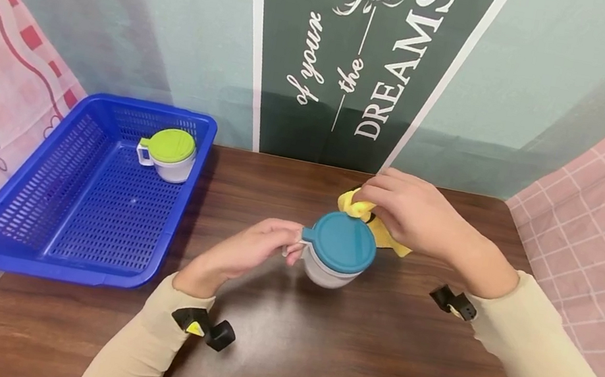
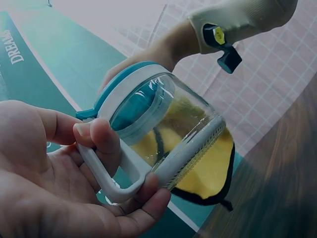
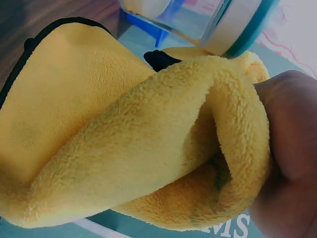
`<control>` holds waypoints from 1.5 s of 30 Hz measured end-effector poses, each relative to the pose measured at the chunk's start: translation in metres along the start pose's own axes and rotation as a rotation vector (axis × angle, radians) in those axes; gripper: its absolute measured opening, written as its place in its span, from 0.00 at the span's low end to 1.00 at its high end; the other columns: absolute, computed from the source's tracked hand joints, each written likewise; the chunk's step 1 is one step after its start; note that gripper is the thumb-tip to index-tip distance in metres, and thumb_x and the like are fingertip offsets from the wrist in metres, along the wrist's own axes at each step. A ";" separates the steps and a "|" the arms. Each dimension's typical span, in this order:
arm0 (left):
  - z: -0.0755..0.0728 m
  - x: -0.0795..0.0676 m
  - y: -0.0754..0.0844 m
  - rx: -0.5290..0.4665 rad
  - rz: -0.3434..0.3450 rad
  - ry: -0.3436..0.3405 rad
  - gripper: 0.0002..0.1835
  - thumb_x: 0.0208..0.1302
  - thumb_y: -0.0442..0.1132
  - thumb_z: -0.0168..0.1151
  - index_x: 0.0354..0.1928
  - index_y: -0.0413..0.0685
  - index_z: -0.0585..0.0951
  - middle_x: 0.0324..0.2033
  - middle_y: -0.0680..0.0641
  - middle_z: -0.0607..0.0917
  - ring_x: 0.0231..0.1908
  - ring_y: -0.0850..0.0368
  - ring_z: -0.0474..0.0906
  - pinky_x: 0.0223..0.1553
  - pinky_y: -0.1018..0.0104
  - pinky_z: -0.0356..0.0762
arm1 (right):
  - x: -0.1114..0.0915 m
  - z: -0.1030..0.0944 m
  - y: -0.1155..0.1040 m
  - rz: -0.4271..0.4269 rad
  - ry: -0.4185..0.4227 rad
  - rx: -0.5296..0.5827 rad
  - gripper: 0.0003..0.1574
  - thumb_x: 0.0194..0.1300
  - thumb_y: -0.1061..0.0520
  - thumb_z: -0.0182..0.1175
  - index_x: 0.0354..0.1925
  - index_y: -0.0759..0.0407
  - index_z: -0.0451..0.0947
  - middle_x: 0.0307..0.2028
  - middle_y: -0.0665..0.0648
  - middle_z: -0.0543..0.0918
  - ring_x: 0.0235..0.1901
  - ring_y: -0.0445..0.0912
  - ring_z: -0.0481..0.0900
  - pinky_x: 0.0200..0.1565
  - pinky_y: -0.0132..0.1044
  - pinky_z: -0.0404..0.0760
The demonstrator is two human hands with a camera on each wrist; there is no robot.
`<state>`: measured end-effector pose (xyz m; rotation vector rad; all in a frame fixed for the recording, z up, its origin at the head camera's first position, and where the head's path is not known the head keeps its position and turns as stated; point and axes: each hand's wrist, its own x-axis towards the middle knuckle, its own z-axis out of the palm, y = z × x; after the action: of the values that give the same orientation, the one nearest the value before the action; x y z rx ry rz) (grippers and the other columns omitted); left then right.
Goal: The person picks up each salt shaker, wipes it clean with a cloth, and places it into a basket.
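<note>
A lidded seasoning jar [image 1: 344, 243] with a teal lid, clear wall, white base and white handle is held up over the table, slightly tilted. My left hand [image 1: 247, 249] grips its handle [image 2: 106, 181], fingers and thumb curled round it. On the far right side of the jar, my right hand [image 1: 415, 213] holds a bunched yellow cloth [image 1: 356, 206] with black edging, close against the lid's edge. The right wrist view shows the fluffy cloth [image 3: 119, 134] folded over, hiding most of the fingers. Through the jar's clear wall, the cloth shows behind it.
A blue plastic basket [image 1: 169, 246] stands at the left of the brown wooden table [image 1: 356, 371]. Inside it, near the far right corner, sits a similar jar with a green lid [image 1: 171, 146]. Printed cloth hangings surround the table at the back and sides.
</note>
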<state>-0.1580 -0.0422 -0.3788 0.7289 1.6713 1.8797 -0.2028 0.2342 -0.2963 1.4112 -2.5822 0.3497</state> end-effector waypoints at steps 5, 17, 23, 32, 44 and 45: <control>-0.003 -0.001 0.000 -0.001 -0.008 0.003 0.16 0.75 0.33 0.41 0.27 0.33 0.67 0.26 0.48 0.72 0.33 0.52 0.68 0.43 0.61 0.68 | -0.012 -0.001 0.003 -0.002 0.041 0.001 0.21 0.56 0.74 0.64 0.43 0.52 0.81 0.41 0.49 0.83 0.41 0.47 0.76 0.40 0.44 0.78; -0.005 -0.002 0.001 -0.008 0.003 0.013 0.16 0.75 0.33 0.41 0.27 0.32 0.66 0.25 0.48 0.72 0.33 0.53 0.68 0.43 0.61 0.67 | -0.036 -0.010 -0.004 0.001 0.059 0.022 0.20 0.57 0.71 0.62 0.42 0.50 0.80 0.41 0.46 0.82 0.42 0.44 0.76 0.42 0.40 0.75; -0.008 -0.002 0.001 -0.009 0.009 0.011 0.16 0.75 0.32 0.41 0.27 0.31 0.66 0.25 0.47 0.72 0.32 0.53 0.68 0.43 0.61 0.68 | -0.044 -0.017 -0.005 -0.015 0.083 0.028 0.23 0.55 0.73 0.60 0.42 0.49 0.81 0.41 0.44 0.82 0.42 0.42 0.75 0.44 0.33 0.70; -0.008 -0.001 0.002 -0.011 0.013 0.001 0.16 0.75 0.33 0.41 0.26 0.31 0.67 0.25 0.48 0.72 0.33 0.52 0.69 0.44 0.60 0.69 | -0.042 -0.015 -0.006 -0.034 0.086 0.051 0.21 0.55 0.72 0.61 0.42 0.49 0.81 0.40 0.43 0.82 0.41 0.41 0.75 0.44 0.31 0.69; -0.002 0.001 0.000 0.002 -0.010 -0.019 0.16 0.74 0.33 0.41 0.26 0.33 0.67 0.24 0.48 0.72 0.32 0.53 0.68 0.43 0.62 0.68 | -0.030 -0.010 -0.002 0.015 0.055 0.026 0.18 0.58 0.70 0.64 0.42 0.50 0.80 0.40 0.46 0.82 0.41 0.43 0.76 0.40 0.41 0.76; -0.001 0.001 0.000 0.003 -0.011 -0.018 0.16 0.74 0.33 0.41 0.26 0.32 0.67 0.24 0.49 0.72 0.32 0.53 0.68 0.43 0.62 0.68 | -0.028 -0.010 -0.001 0.016 0.053 0.027 0.18 0.58 0.70 0.64 0.42 0.50 0.80 0.40 0.46 0.82 0.41 0.44 0.76 0.40 0.42 0.76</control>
<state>-0.1594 -0.0427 -0.3784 0.7340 1.6638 1.8582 -0.1865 0.2590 -0.2944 1.3710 -2.5575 0.4196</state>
